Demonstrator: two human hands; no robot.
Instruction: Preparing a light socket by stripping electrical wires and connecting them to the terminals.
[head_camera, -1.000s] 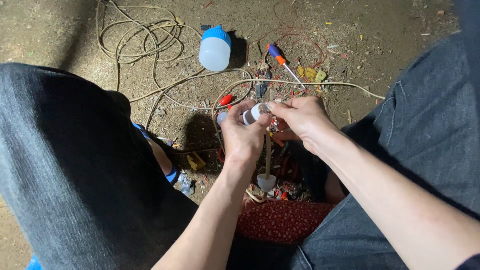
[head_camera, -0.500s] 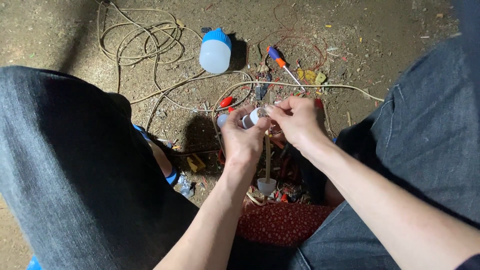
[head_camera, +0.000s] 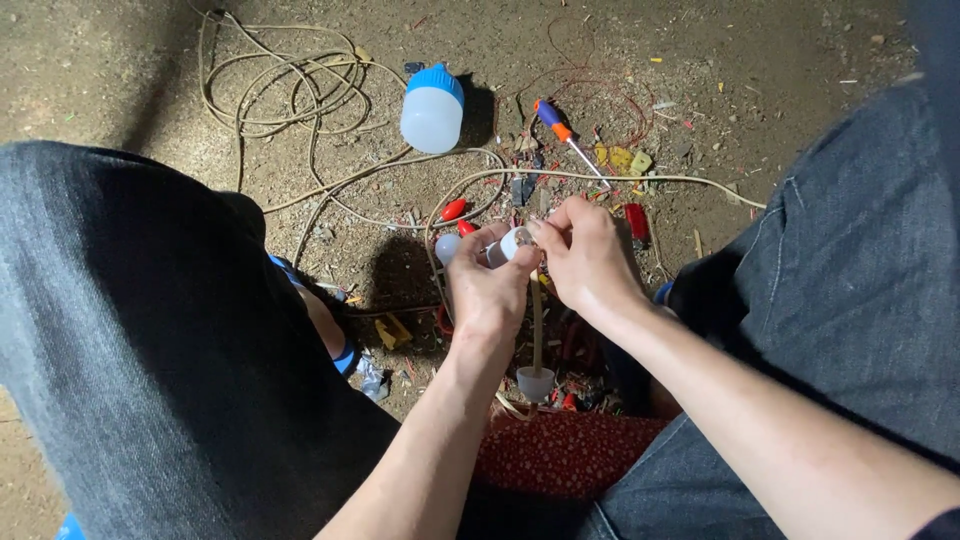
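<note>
Hands, left hand and right hand, apparently pinch small white bulb between them.

No packages, labels, signs or screens observed. The white plastic housing with blue cap lying on the floor beyond and left of the hands shows no visible label. The small yellow and red scraps on the floor beyond the right hand are too small to identify.

Both hands drifted slightly left (barely), and the right fingers now pinch the white fitting.
</note>
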